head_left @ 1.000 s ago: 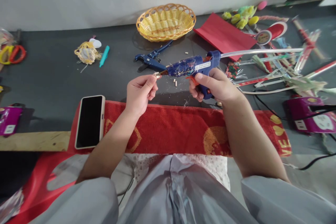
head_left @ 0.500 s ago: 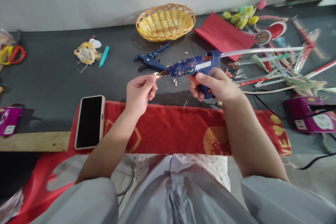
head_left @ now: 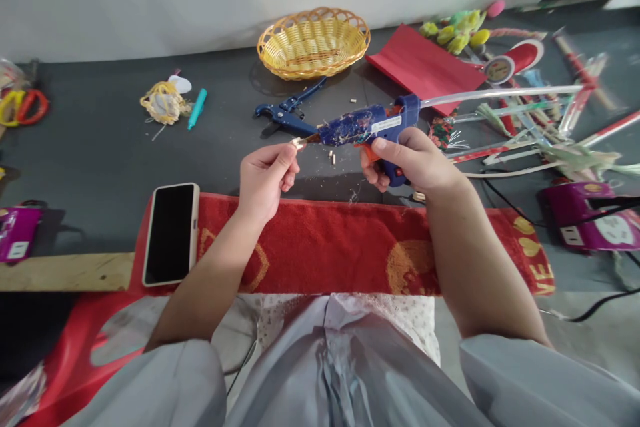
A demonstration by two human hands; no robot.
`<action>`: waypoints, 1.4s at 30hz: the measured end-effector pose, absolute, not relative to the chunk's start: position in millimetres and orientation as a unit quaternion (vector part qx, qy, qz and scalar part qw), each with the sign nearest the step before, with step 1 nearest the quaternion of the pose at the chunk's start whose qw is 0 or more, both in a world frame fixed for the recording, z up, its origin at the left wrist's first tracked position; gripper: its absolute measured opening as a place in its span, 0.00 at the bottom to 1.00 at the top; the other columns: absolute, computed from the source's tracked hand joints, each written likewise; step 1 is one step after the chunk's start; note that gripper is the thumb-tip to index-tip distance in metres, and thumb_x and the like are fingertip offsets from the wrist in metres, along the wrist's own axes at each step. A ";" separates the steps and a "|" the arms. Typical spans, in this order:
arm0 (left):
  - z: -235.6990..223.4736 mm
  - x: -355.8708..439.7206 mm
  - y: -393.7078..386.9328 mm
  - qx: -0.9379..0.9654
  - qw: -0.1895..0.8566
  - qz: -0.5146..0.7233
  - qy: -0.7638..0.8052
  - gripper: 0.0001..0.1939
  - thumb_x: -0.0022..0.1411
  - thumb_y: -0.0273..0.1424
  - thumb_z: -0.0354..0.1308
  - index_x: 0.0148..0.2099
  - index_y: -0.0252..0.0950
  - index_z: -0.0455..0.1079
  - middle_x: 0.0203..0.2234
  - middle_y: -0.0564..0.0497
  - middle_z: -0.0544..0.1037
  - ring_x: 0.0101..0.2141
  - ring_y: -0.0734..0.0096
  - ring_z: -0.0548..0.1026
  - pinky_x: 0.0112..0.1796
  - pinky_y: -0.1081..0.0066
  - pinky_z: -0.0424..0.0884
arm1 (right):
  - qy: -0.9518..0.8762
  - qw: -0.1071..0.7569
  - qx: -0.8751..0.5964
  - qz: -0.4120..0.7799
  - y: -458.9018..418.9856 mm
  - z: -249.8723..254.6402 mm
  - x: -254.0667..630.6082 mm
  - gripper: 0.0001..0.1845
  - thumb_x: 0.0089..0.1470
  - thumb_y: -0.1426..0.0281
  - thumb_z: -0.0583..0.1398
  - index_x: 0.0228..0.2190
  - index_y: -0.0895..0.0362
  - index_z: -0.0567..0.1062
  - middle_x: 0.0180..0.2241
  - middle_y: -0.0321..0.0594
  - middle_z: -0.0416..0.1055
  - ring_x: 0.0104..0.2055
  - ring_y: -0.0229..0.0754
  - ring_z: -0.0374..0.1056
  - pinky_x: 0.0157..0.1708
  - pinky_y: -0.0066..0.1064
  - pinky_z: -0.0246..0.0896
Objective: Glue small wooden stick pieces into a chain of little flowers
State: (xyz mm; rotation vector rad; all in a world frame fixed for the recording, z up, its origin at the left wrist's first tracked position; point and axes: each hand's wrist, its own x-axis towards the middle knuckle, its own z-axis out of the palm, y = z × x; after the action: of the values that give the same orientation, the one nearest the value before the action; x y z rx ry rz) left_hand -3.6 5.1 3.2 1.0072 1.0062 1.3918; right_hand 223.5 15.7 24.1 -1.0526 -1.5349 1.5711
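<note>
Between thumb and fingers, my left hand (head_left: 265,177) pinches a few small pale wooden pieces (head_left: 299,143). My right hand (head_left: 415,163) wraps round the grip of a blue hot glue gun (head_left: 357,124), with fingers at its orange trigger. The gun's nozzle points left and meets, or nearly meets, the pieces; a gap cannot be made out. A long clear glue stick (head_left: 500,95) sticks out of the gun's back. Below the gun, a couple of tiny wooden bits (head_left: 333,158) lie on the dark table. Behind the nozzle rests a blue pipe cutter (head_left: 287,113).
A wicker basket (head_left: 314,47) stands at the back, beside red paper (head_left: 425,67) and a red ribbon spool (head_left: 515,61). Loose sticks and cords crowd the right. A phone (head_left: 171,233) lies on the red towel (head_left: 320,247). Purple power sockets (head_left: 580,213) with cables sit at right.
Both hands hold nearly the same pose, with the nozzle at the wooden pieces. The whole view has shifted very slightly.
</note>
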 end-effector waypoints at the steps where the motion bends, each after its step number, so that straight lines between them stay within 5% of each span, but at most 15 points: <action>1: 3.3 -3.6 5.1 0.423 0.543 0.587 0.426 0.21 0.41 0.47 0.74 0.23 0.34 0.74 0.14 0.57 0.69 0.12 0.87 0.61 0.12 0.82 0.54 | -0.593 0.344 -0.407 0.603 15.7 24.1 223.6 0.28 0.48 0.44 0.64 0.24 0.57 0.73 0.17 0.35 0.70 0.15 0.32 0.63 0.14 0.23 0.61; 42: 1.7 -3.9 4.5 0.443 0.535 0.573 0.435 0.23 0.43 0.49 0.73 0.23 0.34 0.73 0.18 0.55 0.73 0.13 0.87 0.61 0.12 0.81 0.54 | -0.586 0.351 -0.424 0.594 13.5 28.0 227.6 0.29 0.46 0.41 0.64 0.21 0.56 0.71 0.16 0.34 0.68 0.15 0.32 0.62 0.14 0.24 0.59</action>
State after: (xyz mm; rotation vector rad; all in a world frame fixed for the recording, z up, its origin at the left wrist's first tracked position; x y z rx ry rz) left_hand -3.9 4.5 1.7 1.0552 1.0359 1.3650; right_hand 227.6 13.5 28.0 -1.0982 -1.5184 1.5383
